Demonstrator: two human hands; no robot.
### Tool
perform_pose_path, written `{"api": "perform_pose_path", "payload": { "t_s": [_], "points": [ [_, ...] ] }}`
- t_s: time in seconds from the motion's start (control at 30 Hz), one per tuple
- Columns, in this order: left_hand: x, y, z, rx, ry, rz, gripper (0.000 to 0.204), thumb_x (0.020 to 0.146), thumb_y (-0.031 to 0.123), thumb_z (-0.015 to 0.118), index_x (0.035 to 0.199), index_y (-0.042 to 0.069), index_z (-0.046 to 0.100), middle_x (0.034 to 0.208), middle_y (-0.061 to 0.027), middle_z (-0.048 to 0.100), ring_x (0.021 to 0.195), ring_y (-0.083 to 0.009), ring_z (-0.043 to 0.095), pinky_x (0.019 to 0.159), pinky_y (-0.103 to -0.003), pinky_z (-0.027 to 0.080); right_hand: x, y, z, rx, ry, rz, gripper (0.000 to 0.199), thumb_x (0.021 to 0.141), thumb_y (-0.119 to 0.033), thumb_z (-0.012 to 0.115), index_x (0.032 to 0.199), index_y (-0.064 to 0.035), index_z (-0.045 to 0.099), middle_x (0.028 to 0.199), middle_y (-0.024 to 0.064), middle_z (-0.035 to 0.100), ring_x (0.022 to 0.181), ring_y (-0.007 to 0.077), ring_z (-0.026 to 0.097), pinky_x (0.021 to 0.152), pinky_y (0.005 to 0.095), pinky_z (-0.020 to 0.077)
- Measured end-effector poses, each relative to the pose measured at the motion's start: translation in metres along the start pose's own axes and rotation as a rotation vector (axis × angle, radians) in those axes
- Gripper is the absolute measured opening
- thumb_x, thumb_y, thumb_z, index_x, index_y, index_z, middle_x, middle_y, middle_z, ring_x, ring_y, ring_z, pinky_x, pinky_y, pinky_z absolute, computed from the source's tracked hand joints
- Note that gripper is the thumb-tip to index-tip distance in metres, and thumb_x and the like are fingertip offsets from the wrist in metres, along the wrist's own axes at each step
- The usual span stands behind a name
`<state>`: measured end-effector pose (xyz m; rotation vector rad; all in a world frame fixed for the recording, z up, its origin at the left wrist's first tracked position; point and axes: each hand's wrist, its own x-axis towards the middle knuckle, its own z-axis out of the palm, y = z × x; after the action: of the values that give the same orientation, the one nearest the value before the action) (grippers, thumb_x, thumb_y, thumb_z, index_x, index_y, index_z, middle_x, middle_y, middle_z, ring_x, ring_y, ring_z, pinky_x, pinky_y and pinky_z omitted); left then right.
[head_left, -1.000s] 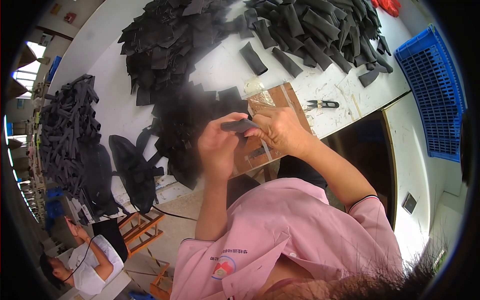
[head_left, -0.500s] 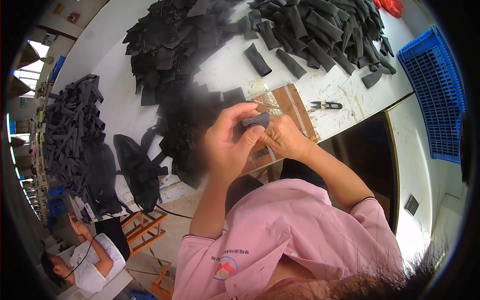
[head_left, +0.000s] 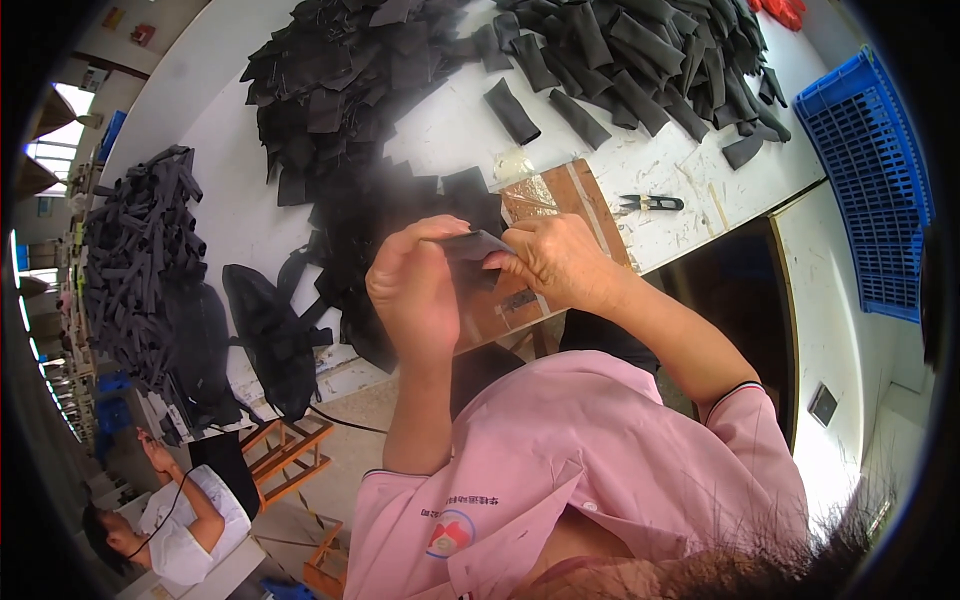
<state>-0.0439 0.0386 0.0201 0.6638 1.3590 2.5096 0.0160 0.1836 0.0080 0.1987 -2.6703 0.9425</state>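
Between my two hands a small piece of black fabric (head_left: 474, 244) is stretched out above the table's near edge. My left hand (head_left: 415, 290) has its fingers closed on the left end of the piece, with the fingertips at its upper edge. At the right end, my right hand (head_left: 562, 262) pinches the fabric between thumb and bent fingers. Below the hands lies a brown wooden board (head_left: 575, 195) with strips of tape on it. Black thread snips (head_left: 652, 203) rest on the white table just right of the board.
Flat black fabric pieces (head_left: 330, 80) are heaped ahead on the left, and black fabric tubes (head_left: 635, 45) ahead on the right. Narrow black strips (head_left: 145, 270) and a black bag (head_left: 268, 340) lie far left. A blue crate (head_left: 868, 190) stands right. A person (head_left: 195, 520) sits lower left.
My left hand has moved left, away from the right. The black piece was curled up between the hands before and is now drawn out between them.
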Motion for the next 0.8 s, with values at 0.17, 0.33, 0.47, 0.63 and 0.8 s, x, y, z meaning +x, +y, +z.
{"api": "perform_pose_path", "payload": {
  "t_s": [0.17,0.33,0.47,0.63,0.8],
  "points": [
    [-0.009,-0.003,-0.023,0.362,0.21,-0.077,0.01,0.084,0.001,0.049,0.09,0.0,0.056,0.087,-0.0054,0.058,0.082,-0.0099,0.053,0.075,-0.025,0.042,0.042,-0.02,-0.066,1.05,-0.14,0.188,0.042,0.088,-0.036,0.048,0.066,-0.001,0.059,0.055,0.0019,0.053,0.049,0.0112,0.051,0.05,0.0266,0.042],
    [-0.021,-0.041,-0.021,1.299,-0.213,0.109,0.027,0.066,0.002,0.061,0.092,0.0,0.056,0.087,-0.0134,0.056,0.082,-0.0289,0.055,0.072,-0.034,0.045,0.029,0.03,-0.044,0.849,0.181,0.455,0.05,0.089,-0.047,0.039,0.085,-0.0001,0.056,0.061,0.002,0.05,0.054,0.0078,0.045,0.053,0.021,0.0368],
    [-0.03,-0.06,-0.023,1.573,-0.285,0.075,0.023,0.067,0.001,0.06,0.089,-0.001,0.056,0.082,-0.0128,0.055,0.079,-0.0306,0.054,0.071,-0.037,0.044,-0.024,0.013,-0.017,0.928,0.083,0.606,0.047,0.09,-0.044,0.038,0.078,-0.0021,0.056,0.057,0.0017,0.049,0.051,0.0074,0.045,0.047,0.0191,0.0344],
    [-0.027,-0.058,-0.032,1.244,-0.075,-0.133,0.009,0.068,0.002,0.061,0.077,0.001,0.059,0.079,-0.0106,0.057,0.073,-0.0259,0.056,0.065,-0.034,0.044,-0.049,0.004,0.003,0.911,-0.051,0.723,0.043,0.091,-0.038,0.041,0.076,-0.0006,0.055,0.057,0.0007,0.048,0.053,0.0069,0.045,0.048,0.0195,0.0356],
    [-0.022,-0.029,-0.042,0.566,0.223,-0.535,0.011,0.074,0.007,0.065,0.08,-0.001,0.061,0.068,-0.003,0.058,0.053,-0.0063,0.05,0.046,-0.018,0.04,-0.045,-0.016,0.02,0.808,-0.064,0.641,0.032,0.087,-0.024,0.049,0.07,0.0028,0.057,0.052,0.0065,0.049,0.048,0.0125,0.049,0.046,0.0273,0.039]
  ]
}}
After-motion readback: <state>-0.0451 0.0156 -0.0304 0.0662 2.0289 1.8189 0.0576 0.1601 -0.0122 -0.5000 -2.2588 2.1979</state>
